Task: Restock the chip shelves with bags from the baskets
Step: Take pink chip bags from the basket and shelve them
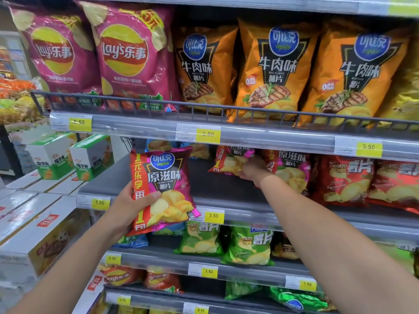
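My left hand (131, 205) grips a red and magenta original-flavour chip bag (162, 189) by its lower left side, upright in front of the middle shelf (158, 175). My right hand (251, 169) reaches deep into that shelf and holds a second bag of the same kind (229, 160) by its lower edge. A third matching bag (289, 168) stands just right of that hand. The shelf floor between my two hands is bare grey metal.
Pink Lay's bags (122, 53) and orange beef-flavour bags (274, 69) fill the upper shelf behind a wire rail. Red chip bags (344, 180) stand at the right, green ones (249, 245) below. White cartons (34, 234) are stacked at the left. No basket is in view.
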